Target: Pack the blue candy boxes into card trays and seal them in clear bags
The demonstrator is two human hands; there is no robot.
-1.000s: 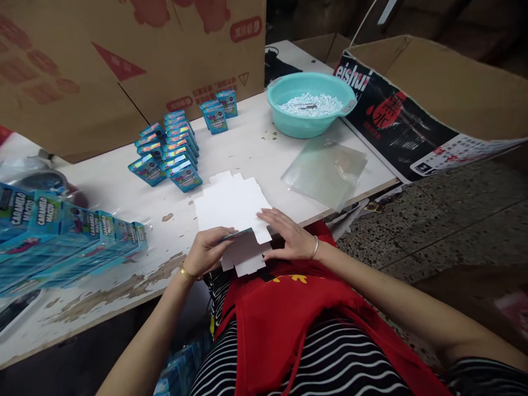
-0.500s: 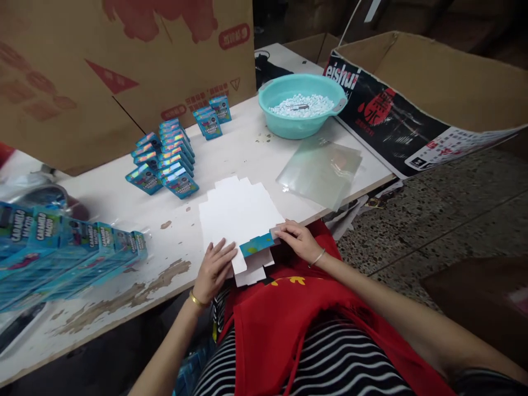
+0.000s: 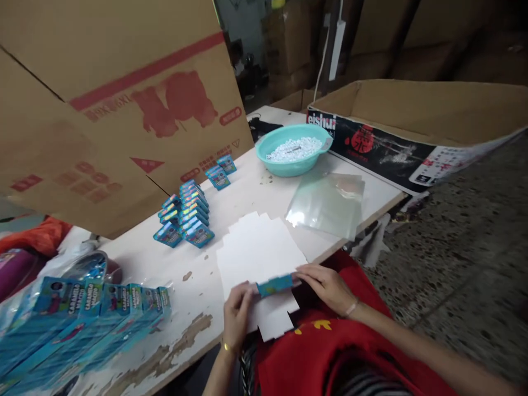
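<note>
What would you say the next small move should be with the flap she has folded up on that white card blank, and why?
Probably press the blue flap flat along its crease. Both the left hand and right hand pinch its ends, while the rest of the white blank lies unfolded at the table edge.

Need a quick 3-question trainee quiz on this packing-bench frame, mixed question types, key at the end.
1. True or false: the teal basin holds small white pieces.
2. Which lies between the basin and the stack of white flat cartons? A) a pile of clear plastic sheets B) a roll of tape C) a pair of scissors
3. Fill in: the left hand and right hand both touch a folded ____ box blank at the near edge of the stack.

Key: 1 true; 2 A, the clear plastic sheets; 3 blue.
</note>
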